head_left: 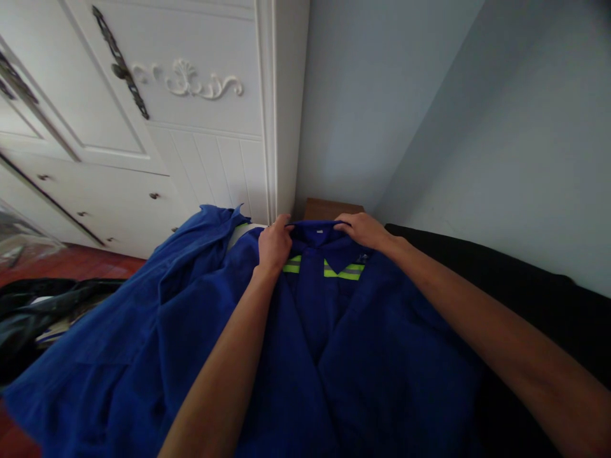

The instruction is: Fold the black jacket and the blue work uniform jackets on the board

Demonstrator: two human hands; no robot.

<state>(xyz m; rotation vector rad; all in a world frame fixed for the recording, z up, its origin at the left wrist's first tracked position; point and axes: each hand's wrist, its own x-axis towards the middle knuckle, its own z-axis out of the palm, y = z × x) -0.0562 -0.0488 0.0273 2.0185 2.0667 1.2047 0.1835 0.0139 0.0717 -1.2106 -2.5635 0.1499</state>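
A dark blue work jacket (305, 318) with yellow-green reflective strips lies spread in front of me, its collar toward the cabinet and wall. My left hand (275, 245) is closed on the left end of the collar. At the collar's other end, my right hand (365, 230) pinches the fabric between thumb and fingers. A small pale label shows inside the neck between my hands. Left of the jacket lies another blue garment (186, 254), draped and wrinkled; where the two overlap I cannot make out a clear border.
A white cabinet (214, 114) with dark metal handles stands at the far left, beside a grey-blue wall (372, 95). A brown box-like piece (329, 208) sits behind the collar. Black fabric (525, 286) lies at right. An open dark bag (57, 312) rests on the reddish floor (114, 262).
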